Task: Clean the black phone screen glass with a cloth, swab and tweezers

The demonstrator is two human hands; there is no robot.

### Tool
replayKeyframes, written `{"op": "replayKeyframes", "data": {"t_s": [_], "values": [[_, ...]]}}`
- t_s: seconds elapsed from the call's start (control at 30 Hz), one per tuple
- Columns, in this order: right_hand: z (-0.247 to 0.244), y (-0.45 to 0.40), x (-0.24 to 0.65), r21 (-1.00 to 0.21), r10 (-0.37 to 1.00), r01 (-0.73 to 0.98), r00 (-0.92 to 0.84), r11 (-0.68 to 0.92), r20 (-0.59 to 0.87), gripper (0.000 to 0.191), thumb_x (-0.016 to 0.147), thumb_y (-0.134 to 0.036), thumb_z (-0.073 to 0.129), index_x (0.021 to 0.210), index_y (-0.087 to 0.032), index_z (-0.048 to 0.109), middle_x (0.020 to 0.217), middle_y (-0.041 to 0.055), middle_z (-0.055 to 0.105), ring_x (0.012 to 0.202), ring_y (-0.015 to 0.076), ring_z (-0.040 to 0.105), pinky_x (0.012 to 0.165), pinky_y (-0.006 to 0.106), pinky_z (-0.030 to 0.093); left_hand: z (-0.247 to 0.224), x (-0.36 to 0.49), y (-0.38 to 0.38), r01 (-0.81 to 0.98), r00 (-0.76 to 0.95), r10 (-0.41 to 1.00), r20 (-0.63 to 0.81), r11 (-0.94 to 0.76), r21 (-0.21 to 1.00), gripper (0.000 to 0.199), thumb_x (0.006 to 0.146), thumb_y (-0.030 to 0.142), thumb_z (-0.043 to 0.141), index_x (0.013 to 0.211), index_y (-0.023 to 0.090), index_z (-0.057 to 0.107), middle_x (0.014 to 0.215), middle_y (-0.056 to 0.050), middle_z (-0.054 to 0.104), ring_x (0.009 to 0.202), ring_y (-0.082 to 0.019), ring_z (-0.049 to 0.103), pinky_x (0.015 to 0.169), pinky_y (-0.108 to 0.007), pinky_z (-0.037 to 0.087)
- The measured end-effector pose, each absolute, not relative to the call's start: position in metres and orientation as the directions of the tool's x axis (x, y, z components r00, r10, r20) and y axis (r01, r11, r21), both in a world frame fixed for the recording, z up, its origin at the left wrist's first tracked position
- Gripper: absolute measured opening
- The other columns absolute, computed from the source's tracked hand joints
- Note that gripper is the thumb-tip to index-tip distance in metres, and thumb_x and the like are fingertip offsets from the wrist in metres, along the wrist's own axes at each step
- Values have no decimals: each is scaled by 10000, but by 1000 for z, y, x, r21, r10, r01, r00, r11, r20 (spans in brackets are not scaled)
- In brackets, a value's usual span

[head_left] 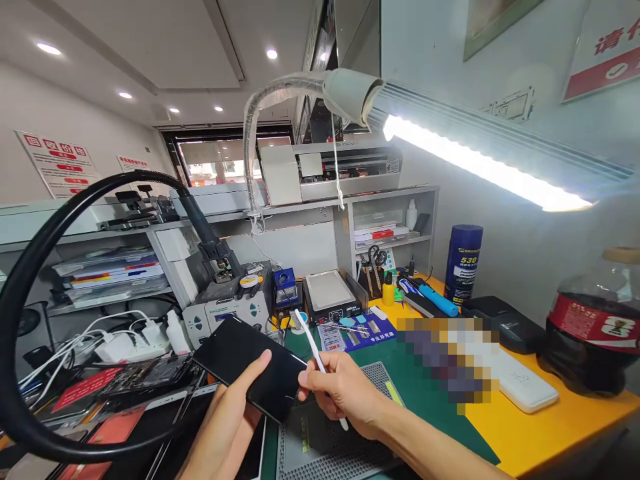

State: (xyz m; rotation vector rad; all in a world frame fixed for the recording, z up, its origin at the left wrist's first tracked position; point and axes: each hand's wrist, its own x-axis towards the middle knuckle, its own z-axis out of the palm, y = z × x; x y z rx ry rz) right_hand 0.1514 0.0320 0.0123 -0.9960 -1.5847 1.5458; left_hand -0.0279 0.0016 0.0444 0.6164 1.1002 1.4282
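Note:
A black smartphone (235, 353) lies tilted in my left hand (231, 407), thumb across its dark face and fingers beneath it. My right hand (345, 390) grips a white toothbrush (313, 340), bristle end up and handle end poking out below the fist. The fingertips of that hand are at the phone's right edge; whether they also press on it I cannot tell. The brush head stands above the phone, apart from it. Below both hands is a grey perforated work mat (320, 460) on a green mat (435, 427).
A bright lamp (490, 153) hangs over the right side. A black hose (13, 333) loops at left, near phones and parts. Behind stand a hot-air station (225, 317) and a heating plate (330, 293). At right are a cola bottle (590, 333), a blue can (463, 263) and a white power bank (530, 383).

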Motion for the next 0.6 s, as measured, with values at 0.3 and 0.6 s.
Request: {"op": "replayKeyframes", "data": {"t_s": [0.3, 0.6], "values": [[7, 65, 200, -648, 962, 713, -222, 269, 156, 312, 987, -323, 642, 1268, -187, 626, 1301, 99, 645, 1088, 258, 666, 911, 475, 571, 60, -65, 39, -370, -337, 942, -6, -126, 921, 301, 724, 233, 869, 988, 135, 762, 1019, -81, 792, 817, -187, 737, 638, -249, 619], [-9, 69, 175, -271, 943, 904, -306, 331, 130, 307, 985, -322, 647, 1257, -180, 630, 1265, 93, 661, 1054, 250, 680, 884, 458, 583, 40, -72, 36, -455, -346, 936, -69, -103, 885, 306, 806, 191, 769, 1111, 208, 746, 1190, -61, 763, 974, -188, 739, 690, -232, 618]]}}
